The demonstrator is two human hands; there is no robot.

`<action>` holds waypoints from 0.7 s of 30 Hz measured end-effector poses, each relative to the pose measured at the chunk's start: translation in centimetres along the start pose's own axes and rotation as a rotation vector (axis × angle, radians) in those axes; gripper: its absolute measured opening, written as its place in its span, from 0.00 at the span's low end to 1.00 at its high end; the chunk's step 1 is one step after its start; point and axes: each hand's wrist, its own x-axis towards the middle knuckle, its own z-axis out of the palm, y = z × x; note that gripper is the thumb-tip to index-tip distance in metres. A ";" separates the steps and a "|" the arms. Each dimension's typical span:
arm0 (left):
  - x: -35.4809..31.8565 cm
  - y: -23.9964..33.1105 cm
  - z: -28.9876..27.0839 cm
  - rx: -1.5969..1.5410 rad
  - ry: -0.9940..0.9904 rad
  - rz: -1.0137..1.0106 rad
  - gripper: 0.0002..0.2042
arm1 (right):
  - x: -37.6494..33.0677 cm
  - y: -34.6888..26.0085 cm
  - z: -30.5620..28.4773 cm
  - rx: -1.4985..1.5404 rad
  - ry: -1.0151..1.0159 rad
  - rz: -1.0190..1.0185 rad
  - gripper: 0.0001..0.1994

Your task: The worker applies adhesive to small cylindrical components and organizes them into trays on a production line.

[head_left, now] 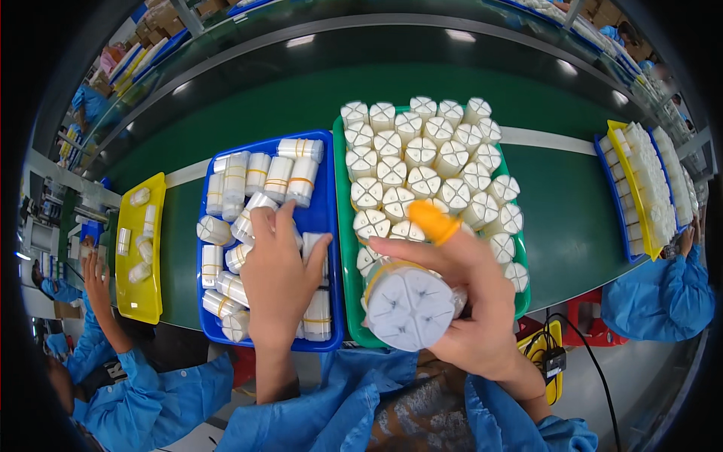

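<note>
My right hand (471, 301) grips a round white bundle (410, 305) of four wedge-shaped pieces bound by a yellow rubber band, its end face toward me. An orange finger cot (434, 222) covers that hand's index fingertip. My left hand (277, 275) reaches into the blue tray (325, 203), fingers resting on white banded bundles (248, 215) lying on their sides. Whether it grips one is hidden. Beside it, the green tray (340, 248) holds several white bundles (422, 166) standing on end.
The trays sit on a dark green conveyor belt (557, 218). A yellow tray (139, 294) with a few white pieces lies at left, where a person in blue (98, 346) works. Yellow and blue trays (636, 196) of white parts sit at right by another blue-sleeved person (663, 294).
</note>
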 end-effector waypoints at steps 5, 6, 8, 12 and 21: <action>0.3 -0.9 0.7 -0.232 0.070 -0.021 0.19 | -1.1 -3.1 -4.5 -0.375 -0.146 0.011 0.23; 0.8 -1.6 1.4 -0.196 0.115 0.068 0.14 | -1.8 -4.1 -5.5 -0.384 -0.135 0.017 0.23; 0.7 -2.7 1.4 -0.273 0.141 0.078 0.14 | -3.6 -5.1 -6.2 -0.880 -0.328 0.039 0.24; -0.3 -1.7 0.9 -0.763 0.202 -0.004 0.16 | -4.1 -3.8 -5.7 -0.989 -0.485 0.019 0.20; -1.4 5.0 -2.9 -1.958 -0.096 -0.340 0.26 | -2.9 0.2 -3.4 -0.984 -0.362 -0.106 0.18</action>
